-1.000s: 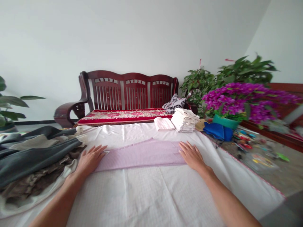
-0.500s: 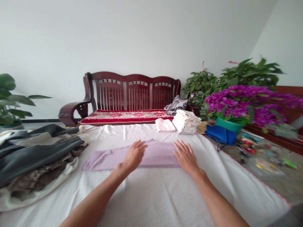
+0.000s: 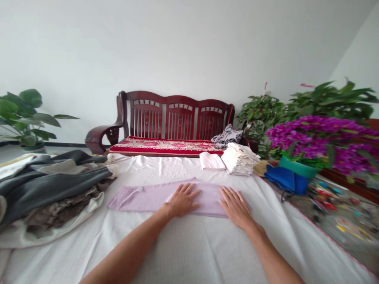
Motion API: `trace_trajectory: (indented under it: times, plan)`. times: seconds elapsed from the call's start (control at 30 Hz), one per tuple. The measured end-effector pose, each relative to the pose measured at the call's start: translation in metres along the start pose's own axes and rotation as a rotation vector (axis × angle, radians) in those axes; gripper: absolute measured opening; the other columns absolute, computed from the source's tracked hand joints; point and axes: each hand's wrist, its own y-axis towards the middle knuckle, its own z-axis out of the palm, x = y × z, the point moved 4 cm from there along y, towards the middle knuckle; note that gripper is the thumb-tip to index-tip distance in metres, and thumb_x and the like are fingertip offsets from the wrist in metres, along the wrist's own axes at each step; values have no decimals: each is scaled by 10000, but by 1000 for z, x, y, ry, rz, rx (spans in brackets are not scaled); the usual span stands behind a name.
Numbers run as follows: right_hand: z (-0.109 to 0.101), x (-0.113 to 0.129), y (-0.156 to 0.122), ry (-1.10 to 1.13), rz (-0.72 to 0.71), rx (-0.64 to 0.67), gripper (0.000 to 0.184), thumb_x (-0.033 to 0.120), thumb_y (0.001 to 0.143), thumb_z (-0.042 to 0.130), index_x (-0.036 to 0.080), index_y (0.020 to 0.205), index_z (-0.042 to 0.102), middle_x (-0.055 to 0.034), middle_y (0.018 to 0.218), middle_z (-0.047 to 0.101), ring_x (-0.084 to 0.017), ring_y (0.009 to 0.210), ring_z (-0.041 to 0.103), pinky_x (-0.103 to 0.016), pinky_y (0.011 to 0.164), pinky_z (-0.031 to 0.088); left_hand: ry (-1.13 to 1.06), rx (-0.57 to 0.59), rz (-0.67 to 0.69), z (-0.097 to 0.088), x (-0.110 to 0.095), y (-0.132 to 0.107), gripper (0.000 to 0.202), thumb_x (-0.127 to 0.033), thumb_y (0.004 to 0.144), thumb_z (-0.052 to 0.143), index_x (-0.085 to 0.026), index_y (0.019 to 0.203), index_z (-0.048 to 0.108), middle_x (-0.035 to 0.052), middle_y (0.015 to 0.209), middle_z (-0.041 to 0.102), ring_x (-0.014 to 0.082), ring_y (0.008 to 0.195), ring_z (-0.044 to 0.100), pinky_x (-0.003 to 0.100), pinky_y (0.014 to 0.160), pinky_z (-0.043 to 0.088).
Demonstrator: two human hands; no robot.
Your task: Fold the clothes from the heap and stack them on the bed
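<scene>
A lilac waffle-weave cloth (image 3: pixel 142 197), folded into a long strip, lies across a white sheet (image 3: pixel 189 244) that covers the table. My left hand (image 3: pixel 181 200) lies flat on the middle of the strip, fingers stretched out. My right hand (image 3: pixel 234 202) rests flat on the strip's right end, fingers spread. Neither hand holds anything. The strip's left end, with a small white label, lies free.
A heap of grey, brown and white cloths (image 3: pixel 44 189) lies at the left. A folded pink-striped cloth (image 3: pixel 211 161) and a stack of folded white cloths (image 3: pixel 240 158) sit at the far side. A blue cloth (image 3: pixel 284 178), purple flowers (image 3: pixel 319 138) and small clutter are at right. Behind stands a red wooden bench (image 3: pixel 166 126).
My left hand slid from the strip's left end to its middle, close to my right hand. My right hand stayed on the right end. The view shifted left.
</scene>
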Motion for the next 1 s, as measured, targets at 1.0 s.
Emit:
trace_trajectory:
  times: [1.0]
  plan:
    - [-55, -48, -32, 190, -176, 119, 558, 28, 788, 399, 276, 1187, 699, -48, 1224, 710, -210, 1110, 662, -374, 949, 537, 118, -41, -244, -98, 132, -197, 362, -158, 936, 413, -272, 1057, 735, 44, 1009, 742, 250, 988, 687, 364, 933, 510]
